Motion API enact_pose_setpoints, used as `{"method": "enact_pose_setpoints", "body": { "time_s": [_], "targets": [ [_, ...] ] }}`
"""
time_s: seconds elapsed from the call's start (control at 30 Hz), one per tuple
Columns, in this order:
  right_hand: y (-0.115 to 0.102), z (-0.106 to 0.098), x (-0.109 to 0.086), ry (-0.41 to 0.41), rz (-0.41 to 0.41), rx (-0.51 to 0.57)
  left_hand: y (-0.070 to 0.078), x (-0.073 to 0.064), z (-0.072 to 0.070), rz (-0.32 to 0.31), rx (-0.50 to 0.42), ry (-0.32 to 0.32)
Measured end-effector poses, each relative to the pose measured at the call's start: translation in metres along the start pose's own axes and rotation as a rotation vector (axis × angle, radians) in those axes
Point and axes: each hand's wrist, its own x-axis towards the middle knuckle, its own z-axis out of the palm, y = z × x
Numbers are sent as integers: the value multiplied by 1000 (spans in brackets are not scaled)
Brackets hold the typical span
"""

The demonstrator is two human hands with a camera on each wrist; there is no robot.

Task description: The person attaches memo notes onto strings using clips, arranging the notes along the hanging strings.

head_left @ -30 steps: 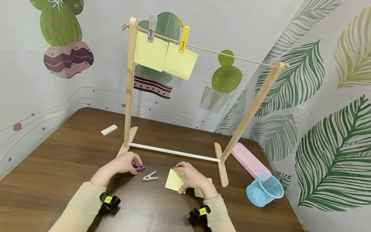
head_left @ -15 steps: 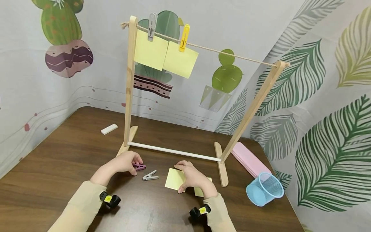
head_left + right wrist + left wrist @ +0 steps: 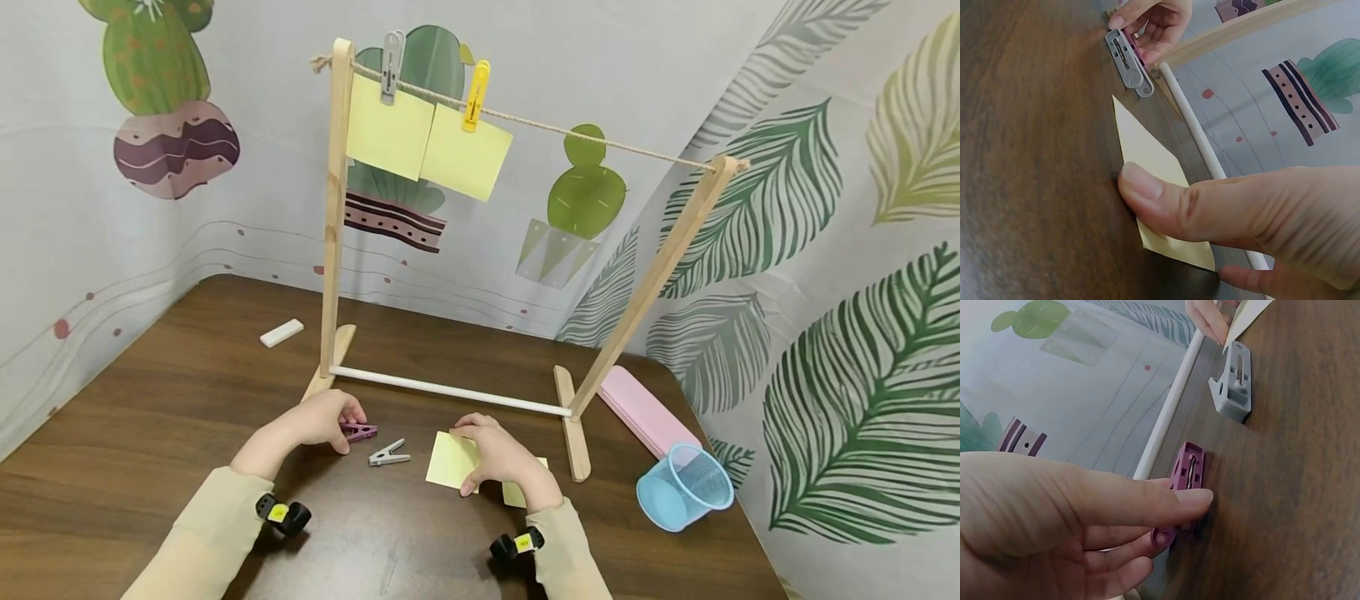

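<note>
My left hand (image 3: pixel 318 419) pinches a purple clothespin (image 3: pixel 1190 464) between thumb and fingers, low over the table. To its right lies a grey clothespin (image 3: pixel 388 454), untouched. My right hand (image 3: pixel 498 454) holds a yellow sticky note (image 3: pixel 452 461) by its edges; in the right wrist view the thumb (image 3: pixel 1147 194) presses the near edge and the other fingers are mostly hidden. Another yellow note (image 3: pixel 514 495) lies partly under the right hand. On the rope (image 3: pixel 585 135), a grey clothespin (image 3: pixel 392 67) and a yellow clothespin (image 3: pixel 476 96) each hold up a yellow note.
A wooden frame (image 3: pixel 333 217) with a white crossbar (image 3: pixel 450 390) stands behind the hands. At the back left lies a white block (image 3: pixel 282 333). A pink case (image 3: pixel 647 410) and a blue mesh cup (image 3: pixel 663 498) sit at the right edge of the table (image 3: pixel 187 400).
</note>
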Motion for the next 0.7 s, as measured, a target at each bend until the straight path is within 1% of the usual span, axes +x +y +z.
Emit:
{"method": "enact_pose_setpoints", "body": {
  "time_s": [0.13, 0.37, 0.47, 0.57, 0.7],
  "targets": [
    [-1, 0, 0, 2, 0, 17, -3, 0, 0, -9, 5, -5],
    [-1, -2, -1, 12, 17, 108, -4, 0, -1, -19, 18, -7],
    [0, -2, -1, 24, 25, 131, -3, 0, -1, -27, 25, -4],
    [1, -1, 0, 54, 43, 155, -2, -1, -2, -30, 40, 1],
    [3, 0, 1, 108, 86, 216, -2, -1, -2, -40, 54, 8]
  ]
}}
